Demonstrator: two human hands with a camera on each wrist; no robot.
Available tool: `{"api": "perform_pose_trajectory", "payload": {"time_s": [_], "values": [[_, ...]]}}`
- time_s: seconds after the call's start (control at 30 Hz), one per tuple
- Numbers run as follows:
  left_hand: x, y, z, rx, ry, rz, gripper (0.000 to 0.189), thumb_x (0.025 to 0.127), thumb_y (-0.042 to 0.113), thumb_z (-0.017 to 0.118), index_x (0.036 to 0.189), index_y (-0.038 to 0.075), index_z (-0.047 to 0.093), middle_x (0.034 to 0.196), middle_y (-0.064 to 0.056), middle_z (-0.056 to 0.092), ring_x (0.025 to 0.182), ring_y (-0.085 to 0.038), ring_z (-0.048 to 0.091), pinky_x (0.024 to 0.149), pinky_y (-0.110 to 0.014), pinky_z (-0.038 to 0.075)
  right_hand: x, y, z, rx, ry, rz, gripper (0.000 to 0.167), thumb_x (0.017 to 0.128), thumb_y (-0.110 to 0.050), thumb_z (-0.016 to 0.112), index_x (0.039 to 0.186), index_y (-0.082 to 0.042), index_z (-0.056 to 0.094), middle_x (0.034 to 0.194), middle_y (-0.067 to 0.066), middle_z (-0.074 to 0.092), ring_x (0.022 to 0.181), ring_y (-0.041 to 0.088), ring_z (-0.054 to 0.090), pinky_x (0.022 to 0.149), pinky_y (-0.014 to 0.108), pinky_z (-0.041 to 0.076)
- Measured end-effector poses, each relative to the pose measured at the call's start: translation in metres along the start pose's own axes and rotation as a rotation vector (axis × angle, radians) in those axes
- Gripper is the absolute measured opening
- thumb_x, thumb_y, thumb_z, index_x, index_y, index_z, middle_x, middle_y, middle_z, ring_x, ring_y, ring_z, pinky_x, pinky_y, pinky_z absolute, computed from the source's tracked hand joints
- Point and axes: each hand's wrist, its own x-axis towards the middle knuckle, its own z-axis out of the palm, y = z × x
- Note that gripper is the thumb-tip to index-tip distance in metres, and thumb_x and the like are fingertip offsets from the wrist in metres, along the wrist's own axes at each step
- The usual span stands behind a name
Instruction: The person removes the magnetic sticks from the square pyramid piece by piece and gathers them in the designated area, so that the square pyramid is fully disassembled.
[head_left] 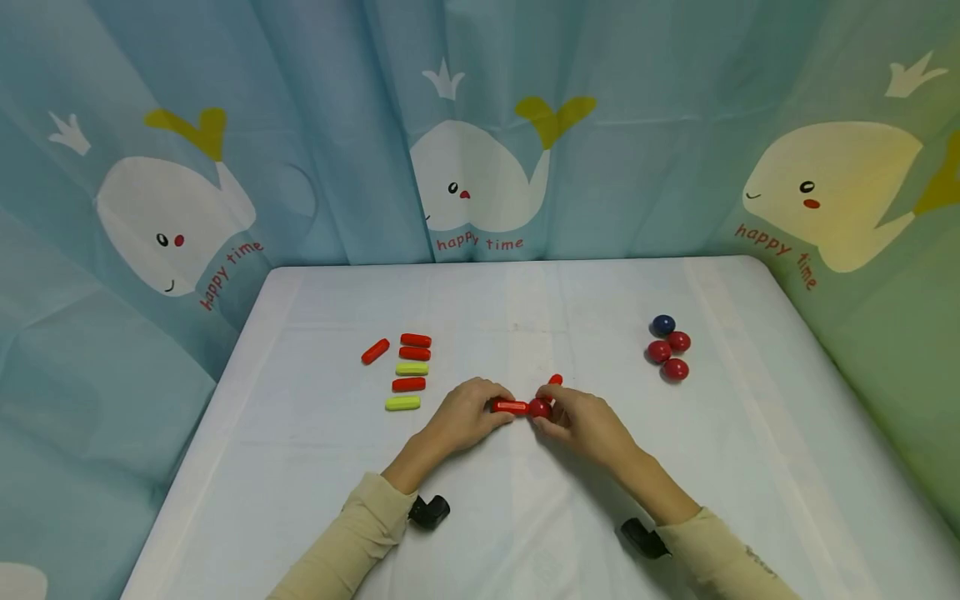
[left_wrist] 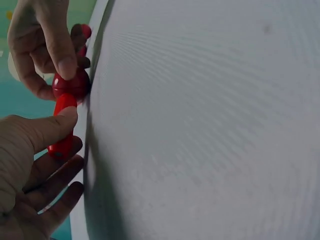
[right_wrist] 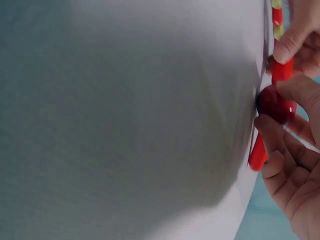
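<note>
Near the middle of the white table [head_left: 517, 317], my left hand [head_left: 467, 417] pinches a short red stick [head_left: 510, 407] between thumb and fingers. My right hand [head_left: 588, 423] grips a glossy dark red ball [head_left: 538, 408] with thumb and fingertips. One end of the left hand's stick meets the ball, as the left wrist view also shows. A second red stick [right_wrist: 258, 154] extends from the ball's other side, angled away in the head view and partly covered by the right fingers.
Left of the hands lie several loose red sticks [head_left: 408, 384] and two yellow-green sticks [head_left: 403, 403]. Toward the right, three red balls [head_left: 676, 370] sit with one dark blue ball [head_left: 663, 325]. A whale-print curtain [head_left: 337, 167] hangs along the table's far edge.
</note>
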Motion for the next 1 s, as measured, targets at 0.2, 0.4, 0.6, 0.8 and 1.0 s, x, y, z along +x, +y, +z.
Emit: {"api": "perform_pose_trajectory", "payload": {"time_s": [0.2, 0.4, 0.6, 0.8, 1.0], "values": [[-0.009, 0.0, -0.007, 0.031, -0.02, -0.016, 0.022, 0.095, 0.023, 0.075, 0.112, 0.01, 0.075, 0.104, -0.001, 0.073, 0.091, -0.015, 0.062, 0.082, -0.032, 0.053, 0.007, 0.002, 0.0, -0.079, 0.084, 0.046, 0.026, 0.087, -0.009, 0.08, 0.109, -0.005, 0.067, 0.08, 0.001, 0.068, 0.069, 0.009, 0.06, 0.064, 0.031, 0.053], [-0.021, -0.009, -0.017, 0.01, 0.069, -0.081, 0.022, 0.091, 0.021, 0.079, 0.111, 0.011, 0.076, 0.106, 0.0, 0.074, 0.095, -0.015, 0.065, 0.085, -0.034, 0.055, 0.006, 0.0, 0.0, -0.039, 0.031, 0.057, 0.025, 0.089, -0.011, 0.079, 0.11, -0.004, 0.068, 0.078, -0.002, 0.066, 0.068, 0.009, 0.059, 0.064, 0.029, 0.052], [-0.026, -0.012, -0.026, -0.024, 0.139, -0.058, 0.02, 0.089, 0.017, 0.081, 0.108, 0.01, 0.075, 0.104, -0.001, 0.074, 0.096, -0.018, 0.067, 0.087, -0.037, 0.055, 0.005, -0.001, 0.0, -0.038, 0.049, 0.074, 0.027, 0.088, -0.011, 0.079, 0.111, -0.005, 0.068, 0.077, -0.003, 0.063, 0.068, 0.009, 0.055, 0.064, 0.028, 0.05], [-0.034, -0.015, -0.034, -0.054, 0.215, -0.109, 0.023, 0.088, 0.015, 0.082, 0.108, 0.009, 0.075, 0.106, -0.002, 0.075, 0.098, -0.018, 0.068, 0.087, -0.037, 0.056, 0.003, 0.001, 0.004, -0.041, 0.065, 0.057, 0.026, 0.087, -0.01, 0.08, 0.109, -0.005, 0.067, 0.078, -0.003, 0.063, 0.069, 0.009, 0.055, 0.064, 0.027, 0.051], [-0.048, -0.029, -0.055, -0.124, 0.361, -0.153, 0.022, 0.085, 0.007, 0.083, 0.106, 0.006, 0.075, 0.098, -0.003, 0.076, 0.084, -0.018, 0.064, 0.076, -0.04, 0.056, 0.002, 0.002, 0.003, -0.03, 0.084, 0.051, 0.026, 0.087, -0.011, 0.08, 0.109, -0.004, 0.068, 0.077, -0.003, 0.064, 0.067, 0.008, 0.055, 0.063, 0.027, 0.051]]}}
